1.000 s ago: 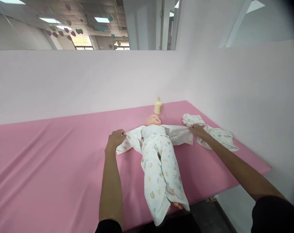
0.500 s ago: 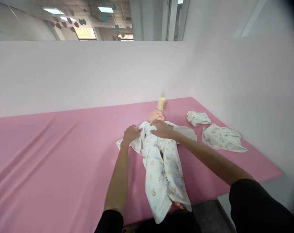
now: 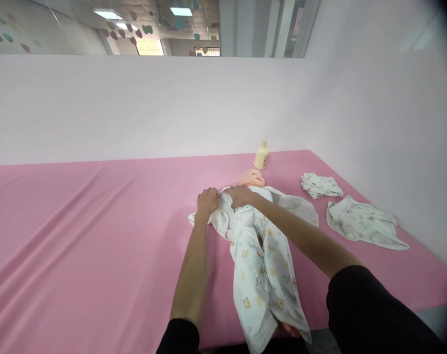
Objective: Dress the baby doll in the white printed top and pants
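Note:
A baby doll (image 3: 253,177) lies on its back, its head toward the wall and its toes showing at the near edge. White trousers with a bear print (image 3: 249,275) cover its legs. Under and around its upper body spreads a white baby shirt (image 3: 299,205), opened out to both sides. My left hand (image 3: 208,200) is closed on the shirt at the doll's shoulder on the left. Close beside it, my right hand (image 3: 241,195) reaches across the chest, fingers curled on the shirt's edge near the neck. The fingertips of both hands are partly hidden.
A pink padded sheet (image 3: 79,246) covers the table. Behind the doll's head stands a cream pump bottle (image 3: 261,156). Two pieces of printed white cloth, one folded (image 3: 321,186) and one spread out (image 3: 365,221), lie on the right. White walls (image 3: 146,108) border the back and right.
My left hand has closed on the shirt, and my right hand has shifted left across the chest toward it, fingers now curled. The view has turned slightly left.

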Demonstrator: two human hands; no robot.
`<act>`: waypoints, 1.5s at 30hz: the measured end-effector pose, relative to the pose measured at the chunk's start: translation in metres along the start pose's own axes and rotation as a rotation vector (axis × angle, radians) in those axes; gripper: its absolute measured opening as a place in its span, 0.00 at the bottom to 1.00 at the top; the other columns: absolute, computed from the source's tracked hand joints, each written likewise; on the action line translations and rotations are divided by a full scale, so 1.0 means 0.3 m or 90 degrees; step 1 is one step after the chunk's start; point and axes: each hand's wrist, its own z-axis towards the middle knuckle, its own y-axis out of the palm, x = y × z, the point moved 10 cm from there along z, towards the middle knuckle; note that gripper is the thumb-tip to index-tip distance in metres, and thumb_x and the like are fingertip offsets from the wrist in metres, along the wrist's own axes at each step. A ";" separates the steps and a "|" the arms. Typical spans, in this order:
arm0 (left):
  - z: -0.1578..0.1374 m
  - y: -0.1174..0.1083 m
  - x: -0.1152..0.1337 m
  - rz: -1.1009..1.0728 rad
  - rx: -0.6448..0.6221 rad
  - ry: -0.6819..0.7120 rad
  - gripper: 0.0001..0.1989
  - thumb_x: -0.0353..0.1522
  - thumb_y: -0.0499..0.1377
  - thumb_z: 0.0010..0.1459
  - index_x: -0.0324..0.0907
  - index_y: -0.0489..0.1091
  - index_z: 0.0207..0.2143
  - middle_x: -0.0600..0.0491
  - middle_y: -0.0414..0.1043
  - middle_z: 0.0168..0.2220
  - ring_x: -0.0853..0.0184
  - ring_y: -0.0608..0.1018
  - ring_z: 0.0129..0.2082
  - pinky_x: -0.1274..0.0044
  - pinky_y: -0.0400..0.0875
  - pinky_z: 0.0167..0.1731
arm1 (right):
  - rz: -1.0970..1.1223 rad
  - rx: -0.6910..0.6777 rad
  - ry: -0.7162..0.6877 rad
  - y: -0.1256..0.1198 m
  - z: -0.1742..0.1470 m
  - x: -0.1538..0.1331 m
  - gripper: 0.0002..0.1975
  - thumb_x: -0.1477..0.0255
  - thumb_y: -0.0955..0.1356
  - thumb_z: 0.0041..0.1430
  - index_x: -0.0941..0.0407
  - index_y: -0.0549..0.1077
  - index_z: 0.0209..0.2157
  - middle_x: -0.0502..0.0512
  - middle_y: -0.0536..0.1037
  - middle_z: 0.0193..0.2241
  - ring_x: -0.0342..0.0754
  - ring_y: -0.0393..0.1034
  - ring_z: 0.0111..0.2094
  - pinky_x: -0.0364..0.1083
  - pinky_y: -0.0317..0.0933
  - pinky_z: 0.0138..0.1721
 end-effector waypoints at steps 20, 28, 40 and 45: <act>0.011 0.126 -0.236 -0.144 -0.126 -0.166 0.11 0.40 0.51 0.64 0.44 0.66 0.41 0.44 0.74 0.46 0.58 0.78 0.41 0.74 0.69 0.32 | 0.067 0.071 0.045 -0.098 -0.073 0.145 0.28 0.66 0.71 0.50 0.55 0.65 0.54 0.63 0.69 0.52 0.62 0.63 0.55 0.56 0.59 0.53; -0.017 0.070 -0.203 -0.210 -0.055 -0.184 0.09 0.34 0.52 0.61 0.43 0.67 0.42 0.42 0.73 0.47 0.58 0.78 0.40 0.72 0.70 0.35 | -0.076 0.106 0.012 -0.079 -0.051 0.078 0.26 0.59 0.69 0.57 0.58 0.69 0.53 0.68 0.69 0.52 0.67 0.65 0.52 0.59 0.57 0.52; -0.032 0.010 -0.178 -0.329 0.018 -0.167 0.05 0.31 0.54 0.59 0.43 0.68 0.37 0.47 0.75 0.42 0.63 0.76 0.38 0.76 0.66 0.35 | -0.146 0.125 -0.130 -0.031 0.034 -0.090 0.23 0.62 0.68 0.60 0.54 0.71 0.55 0.63 0.75 0.47 0.59 0.71 0.47 0.51 0.59 0.45; -0.019 0.037 -0.199 -0.388 0.012 -0.164 0.05 0.33 0.54 0.60 0.41 0.68 0.35 0.50 0.74 0.35 0.68 0.74 0.31 0.79 0.65 0.30 | -0.181 0.142 -0.134 -0.028 0.027 -0.097 0.23 0.61 0.68 0.60 0.51 0.72 0.57 0.65 0.73 0.48 0.59 0.71 0.47 0.52 0.56 0.45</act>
